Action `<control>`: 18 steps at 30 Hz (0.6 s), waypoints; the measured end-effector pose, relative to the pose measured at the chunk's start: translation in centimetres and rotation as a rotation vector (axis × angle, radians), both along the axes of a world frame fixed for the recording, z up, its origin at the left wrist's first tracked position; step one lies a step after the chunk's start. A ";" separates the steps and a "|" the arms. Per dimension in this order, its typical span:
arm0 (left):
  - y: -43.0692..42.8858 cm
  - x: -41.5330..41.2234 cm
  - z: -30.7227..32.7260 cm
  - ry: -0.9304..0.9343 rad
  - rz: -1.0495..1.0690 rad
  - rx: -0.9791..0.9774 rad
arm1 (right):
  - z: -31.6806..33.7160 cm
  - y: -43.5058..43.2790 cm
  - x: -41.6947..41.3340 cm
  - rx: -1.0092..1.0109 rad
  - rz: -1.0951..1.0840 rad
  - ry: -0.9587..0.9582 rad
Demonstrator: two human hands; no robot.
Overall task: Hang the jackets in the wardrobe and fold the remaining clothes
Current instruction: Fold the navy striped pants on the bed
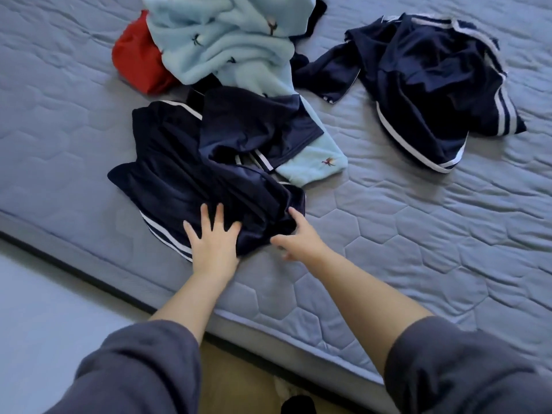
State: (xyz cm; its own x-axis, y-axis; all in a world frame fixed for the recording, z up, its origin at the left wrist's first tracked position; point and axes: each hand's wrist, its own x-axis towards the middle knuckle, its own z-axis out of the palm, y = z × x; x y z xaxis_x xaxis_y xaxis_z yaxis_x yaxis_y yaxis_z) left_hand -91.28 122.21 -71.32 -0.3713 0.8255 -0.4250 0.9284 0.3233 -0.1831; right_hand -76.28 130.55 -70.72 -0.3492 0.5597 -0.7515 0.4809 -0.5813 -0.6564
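Near the mattress point(418, 240) edge lies a crumpled navy striped garment point(185, 174). My left hand point(213, 246) presses flat on it, fingers spread, while my right hand point(300, 237) pinches its bunched corner. Just beyond, a light blue fleece point(227, 40) overlaps a red garment point(134, 61); a second navy garment point(433, 85) lies apart to the right.

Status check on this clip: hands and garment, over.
Left hand flat on near navy garment. Right hand pinches its edge. Light blue fleece sleeve beside it, partly covered.
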 end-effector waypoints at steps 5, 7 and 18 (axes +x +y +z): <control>1.7 -0.4 1.8 -0.440 0.380 0.312 | -0.7 -0.8 1.8 0.022 -0.118 -0.007; 1.6 -0.2 4.2 -0.571 0.447 0.319 | 1.0 -1.1 2.8 0.002 -0.148 0.029; 0.4 9.2 22.8 -1.442 1.008 0.548 | 14.7 -4.3 9.1 -0.256 -0.283 0.184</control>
